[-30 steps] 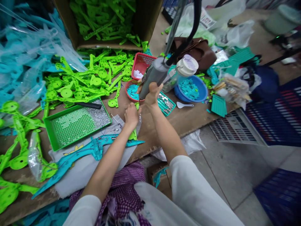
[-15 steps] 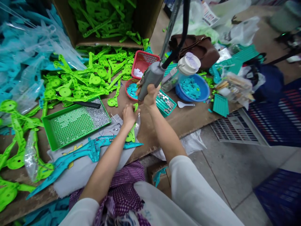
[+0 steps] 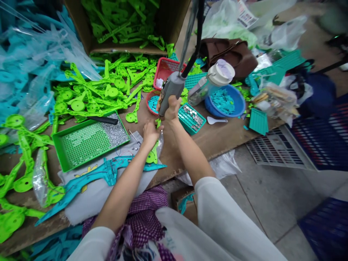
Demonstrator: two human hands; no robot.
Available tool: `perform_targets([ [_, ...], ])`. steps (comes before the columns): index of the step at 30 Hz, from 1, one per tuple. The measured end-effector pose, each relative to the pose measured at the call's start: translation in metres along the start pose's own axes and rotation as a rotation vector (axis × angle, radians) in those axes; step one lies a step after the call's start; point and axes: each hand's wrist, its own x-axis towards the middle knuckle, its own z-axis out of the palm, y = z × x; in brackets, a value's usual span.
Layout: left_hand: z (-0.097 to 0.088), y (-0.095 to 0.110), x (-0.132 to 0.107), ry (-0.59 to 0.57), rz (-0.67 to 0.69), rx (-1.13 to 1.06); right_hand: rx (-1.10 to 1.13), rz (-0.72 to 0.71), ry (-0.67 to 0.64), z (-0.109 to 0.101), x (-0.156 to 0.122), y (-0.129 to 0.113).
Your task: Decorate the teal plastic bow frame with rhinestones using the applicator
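My right hand (image 3: 172,108) is wrapped round a grey hanging power screwdriver (image 3: 170,90), whose hose and cable run up out of the top. The tool tilts down towards a green plastic part (image 3: 153,154) that my left hand (image 3: 150,132) grips from above at the table's front. A long teal plastic part (image 3: 92,177) lies on a grey cloth just left of that hand. The tool's tip is hidden behind my hands.
A green tray (image 3: 89,139) of small screws sits left. Loose green parts (image 3: 103,90) cover the table below a cardboard box (image 3: 130,21). A teal tray (image 3: 190,117) of screws, red baskets (image 3: 165,69), a blue bowl (image 3: 223,99), a plastic jar (image 3: 214,78) and a brown bag (image 3: 231,54) stand right.
The screwdriver has swung more upright and slightly left as my right hand lowered it towards the green part. My left hand stays on the part.
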Motion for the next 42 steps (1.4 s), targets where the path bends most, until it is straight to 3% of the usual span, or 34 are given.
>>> perform_targets([
  [8, -0.006, 0.001, -0.002, -0.027, -0.020, 0.001, 0.026, -0.018, -0.039, 0.001, -0.003, 0.000],
  [14, -0.004, 0.009, -0.007, -0.024, 0.034, 0.041, 0.072, -0.152, 0.087, 0.034, 0.005, -0.075],
  [17, -0.018, 0.007, -0.037, -0.082, 0.118, 0.121, 0.137, -0.188, 0.089, 0.055, 0.006, -0.107],
  [19, -0.033, -0.006, -0.069, -0.097, 0.339, 0.208, 0.144, -0.163, 0.064, 0.068, -0.001, -0.114],
  [21, -0.046, -0.028, -0.101, -0.094, 0.571, 0.289, 0.126, -0.121, 0.028, 0.085, -0.015, -0.111],
  [24, -0.057, -0.067, -0.129, -0.072, 0.640, 0.353, 0.053, -0.045, -0.100, 0.122, -0.042, -0.094],
  [28, -0.052, -0.100, -0.125, -0.156, 0.617, 0.355, 0.060, 0.078, -0.271, 0.180, -0.063, -0.060],
  [31, -0.045, -0.110, -0.113, -0.159, 0.627, 0.272, 0.073, 0.113, -0.317, 0.208, -0.065, -0.036],
  [34, -0.042, -0.114, -0.108, -0.127, 0.622, 0.184, 0.061, 0.125, -0.347, 0.218, -0.060, -0.020],
  [42, -0.043, -0.112, -0.108, -0.112, 0.553, 0.086, 0.055, 0.110, -0.307, 0.219, -0.058, -0.004],
])
